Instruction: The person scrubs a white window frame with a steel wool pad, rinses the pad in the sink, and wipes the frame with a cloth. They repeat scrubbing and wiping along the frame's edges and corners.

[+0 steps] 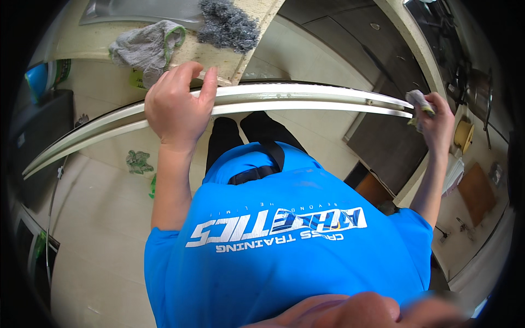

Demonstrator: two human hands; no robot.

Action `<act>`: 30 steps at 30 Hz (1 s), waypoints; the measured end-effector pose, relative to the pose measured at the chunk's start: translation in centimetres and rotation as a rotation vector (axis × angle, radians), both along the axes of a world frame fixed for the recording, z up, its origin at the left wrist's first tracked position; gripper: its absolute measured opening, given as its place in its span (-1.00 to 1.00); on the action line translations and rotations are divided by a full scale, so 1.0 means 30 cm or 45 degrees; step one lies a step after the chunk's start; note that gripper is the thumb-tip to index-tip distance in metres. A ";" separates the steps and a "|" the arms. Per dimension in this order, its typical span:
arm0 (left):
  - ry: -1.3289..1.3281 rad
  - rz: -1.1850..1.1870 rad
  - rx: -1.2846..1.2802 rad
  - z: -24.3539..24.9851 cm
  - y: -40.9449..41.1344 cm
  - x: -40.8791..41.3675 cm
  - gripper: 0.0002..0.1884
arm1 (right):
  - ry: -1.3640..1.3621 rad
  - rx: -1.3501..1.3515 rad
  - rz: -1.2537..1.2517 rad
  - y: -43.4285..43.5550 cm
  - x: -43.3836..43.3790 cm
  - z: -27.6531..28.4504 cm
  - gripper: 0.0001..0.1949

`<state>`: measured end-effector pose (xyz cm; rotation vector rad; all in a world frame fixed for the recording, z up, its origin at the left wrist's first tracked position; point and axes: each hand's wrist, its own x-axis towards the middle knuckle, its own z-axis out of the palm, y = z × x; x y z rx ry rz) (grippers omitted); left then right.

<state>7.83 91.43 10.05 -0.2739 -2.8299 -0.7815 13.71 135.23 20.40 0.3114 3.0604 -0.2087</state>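
A long white frame edge with two parallel rails spans the view in front of me, bent by the lens. My left hand lies over it left of the middle, fingers curled over its far side and thumb apart. At its right end, my right hand pinches a bunched grey cloth against or close to the rails. Beyond my left hand, another grey cloth with a green hem hangs over the speckled counter's edge. A dark grey, shaggy cleaning cloth or mitt lies on that counter.
A metal sink is at upper left. Crumpled green plastic lies on the tiled floor. Dark cabinet fronts stand at right, beside a counter holding a yellow round object and a brown board. A thin pole is at left.
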 end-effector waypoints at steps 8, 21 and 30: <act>-0.045 0.014 -0.025 0.015 0.018 -0.001 -0.84 | -0.165 -0.688 0.193 -0.147 0.024 -0.066 -0.78; -0.144 0.081 -0.041 0.003 0.017 0.002 -0.86 | 0.166 -0.635 0.452 -0.460 0.009 -0.221 -0.69; -0.131 0.095 0.005 0.011 0.023 0.003 -0.85 | -0.161 -0.590 0.219 -0.184 0.031 -0.159 -0.74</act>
